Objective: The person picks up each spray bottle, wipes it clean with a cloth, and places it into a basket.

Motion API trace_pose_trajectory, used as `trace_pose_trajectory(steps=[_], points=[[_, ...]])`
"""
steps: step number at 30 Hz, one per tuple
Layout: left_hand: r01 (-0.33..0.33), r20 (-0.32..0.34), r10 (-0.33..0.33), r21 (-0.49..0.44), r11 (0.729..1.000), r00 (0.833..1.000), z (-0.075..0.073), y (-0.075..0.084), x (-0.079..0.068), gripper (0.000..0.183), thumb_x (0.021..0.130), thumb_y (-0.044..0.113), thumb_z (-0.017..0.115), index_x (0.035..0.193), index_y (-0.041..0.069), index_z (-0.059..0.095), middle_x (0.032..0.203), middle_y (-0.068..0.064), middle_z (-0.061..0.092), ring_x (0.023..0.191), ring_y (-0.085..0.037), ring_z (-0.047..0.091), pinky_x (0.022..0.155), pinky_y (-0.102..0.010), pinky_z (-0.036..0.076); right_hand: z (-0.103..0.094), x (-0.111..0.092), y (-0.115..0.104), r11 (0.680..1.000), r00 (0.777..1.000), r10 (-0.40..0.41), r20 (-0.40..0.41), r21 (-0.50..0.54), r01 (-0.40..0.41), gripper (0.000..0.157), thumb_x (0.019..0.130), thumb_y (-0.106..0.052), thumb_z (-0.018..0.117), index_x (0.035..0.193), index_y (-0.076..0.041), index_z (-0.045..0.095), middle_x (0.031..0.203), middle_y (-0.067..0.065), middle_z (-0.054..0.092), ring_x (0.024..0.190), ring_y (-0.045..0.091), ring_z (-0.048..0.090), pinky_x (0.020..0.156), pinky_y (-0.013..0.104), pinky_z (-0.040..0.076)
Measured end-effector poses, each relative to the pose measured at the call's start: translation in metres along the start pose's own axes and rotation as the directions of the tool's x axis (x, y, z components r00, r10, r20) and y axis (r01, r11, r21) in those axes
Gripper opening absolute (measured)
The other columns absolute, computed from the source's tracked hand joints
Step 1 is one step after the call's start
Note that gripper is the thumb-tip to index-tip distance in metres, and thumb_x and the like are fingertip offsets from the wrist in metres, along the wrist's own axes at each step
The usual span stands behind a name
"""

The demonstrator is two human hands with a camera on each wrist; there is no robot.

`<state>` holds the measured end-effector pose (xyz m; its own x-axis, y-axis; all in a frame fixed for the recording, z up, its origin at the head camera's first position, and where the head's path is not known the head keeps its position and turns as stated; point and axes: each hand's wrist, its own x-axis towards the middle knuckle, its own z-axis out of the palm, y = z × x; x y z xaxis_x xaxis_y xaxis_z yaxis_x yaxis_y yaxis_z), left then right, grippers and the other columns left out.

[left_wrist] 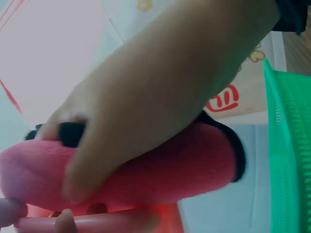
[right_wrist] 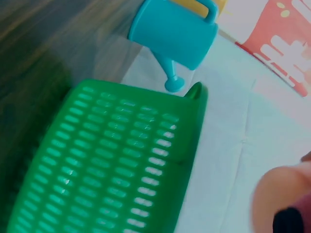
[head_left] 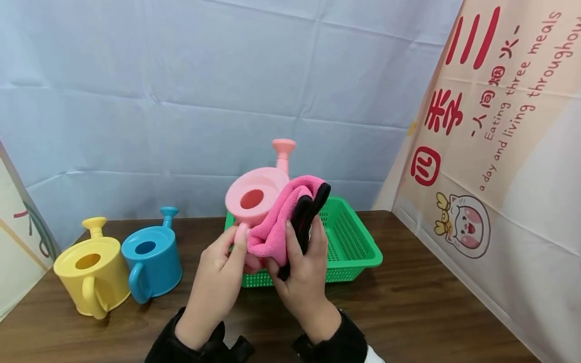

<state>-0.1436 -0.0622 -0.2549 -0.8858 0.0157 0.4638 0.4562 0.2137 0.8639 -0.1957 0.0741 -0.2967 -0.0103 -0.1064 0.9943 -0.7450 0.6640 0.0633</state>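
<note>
In the head view, my left hand point(head_left: 213, 280) grips the handle of a pink watering can point(head_left: 236, 199), which is raised above the basket with its spout pointing away. My right hand point(head_left: 303, 282) holds a folded pink cloth point(head_left: 272, 227) with black edging against the can's right side. The left wrist view shows fingers wrapped over the pink cloth point(left_wrist: 170, 167), with part of the can below it. Only a blurred finger point(right_wrist: 274, 191) and a bit of cloth appear at the right wrist view's lower right.
A green slotted basket point(head_left: 363, 257) stands behind the hands on the brown wooden table point(head_left: 422, 297). To the left are a blue watering can point(head_left: 159, 267) and a yellow watering can point(head_left: 72, 275). A pale blue cloth point(head_left: 181, 116) hangs behind; a printed sheet point(head_left: 513, 212) hangs at right.
</note>
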Motion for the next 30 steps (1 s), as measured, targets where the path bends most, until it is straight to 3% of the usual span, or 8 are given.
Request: trace_pose_trajectory(steps=[4,7,11,21,24,30], points=[[-0.038,-0.037,0.037,-0.022,0.999,0.999,-0.005,0.002,-0.002,0.025,0.088,0.034,0.041,0.101,0.016,0.053,0.072,0.0,0.058,0.065,-0.013,0.057,0.062,-0.029,0.048,0.003,-0.004,0.006,0.998,1.0,0.0,0.013,0.067,-0.001,0.054,0.083,-0.035,0.051,0.128,-0.01,0.034,0.124,0.031,0.028,0.11,0.043,0.031,0.081,0.048,0.036],[-0.053,-0.037,0.055,0.055,0.997,0.998,-0.004,0.002,-0.001,0.024,0.089,0.034,0.04,0.102,0.017,0.051,0.072,0.003,0.058,0.064,-0.011,0.056,0.06,-0.028,0.048,0.003,-0.005,0.011,0.995,1.0,0.007,0.019,0.096,-0.009,0.055,0.082,-0.033,0.053,0.127,-0.009,0.035,0.124,0.031,0.028,0.111,0.043,0.03,0.082,0.047,0.036],[-0.064,-0.003,0.065,0.163,0.985,0.998,0.001,0.001,0.0,0.025,0.089,0.038,0.037,0.092,0.017,0.049,0.071,0.007,0.056,0.059,-0.009,0.053,0.056,-0.026,0.045,-0.002,-0.001,0.018,0.995,0.999,0.037,0.017,0.093,-0.038,0.054,0.081,-0.033,0.053,0.126,-0.009,0.038,0.125,0.029,0.029,0.11,0.04,0.032,0.081,0.046,0.037],[-0.029,0.129,-0.013,0.32,0.947,0.992,0.016,-0.005,-0.002,0.028,0.087,0.045,0.036,0.087,0.02,0.048,0.062,0.006,0.046,0.05,-0.01,0.041,0.046,-0.024,0.037,-0.024,0.023,0.018,0.978,0.99,0.123,0.073,0.161,-0.133,0.059,0.081,-0.039,0.052,0.123,0.001,0.039,0.122,0.026,0.035,0.108,0.034,0.037,0.077,0.041,0.043],[-0.042,0.122,0.005,0.309,0.95,0.993,0.016,-0.003,-0.003,0.028,0.086,0.046,0.037,0.083,0.02,0.048,0.064,0.007,0.048,0.053,-0.006,0.045,0.049,-0.023,0.039,-0.03,0.03,0.017,0.941,0.979,0.18,0.099,0.272,-0.201,0.061,0.081,-0.039,0.05,0.122,0.005,0.037,0.118,0.026,0.037,0.105,0.032,0.038,0.078,0.035,0.043],[-0.061,0.076,0.046,0.201,0.978,0.996,0.013,0.001,-0.005,0.023,0.086,0.043,0.039,0.087,0.023,0.051,0.066,0.008,0.053,0.059,-0.003,0.054,0.057,-0.023,0.045,-0.037,0.028,0.026,0.815,0.926,0.307,0.218,0.442,-0.374,0.06,0.083,-0.038,0.048,0.115,0.011,0.036,0.104,0.02,0.043,0.092,0.022,0.045,0.074,0.024,0.043]])
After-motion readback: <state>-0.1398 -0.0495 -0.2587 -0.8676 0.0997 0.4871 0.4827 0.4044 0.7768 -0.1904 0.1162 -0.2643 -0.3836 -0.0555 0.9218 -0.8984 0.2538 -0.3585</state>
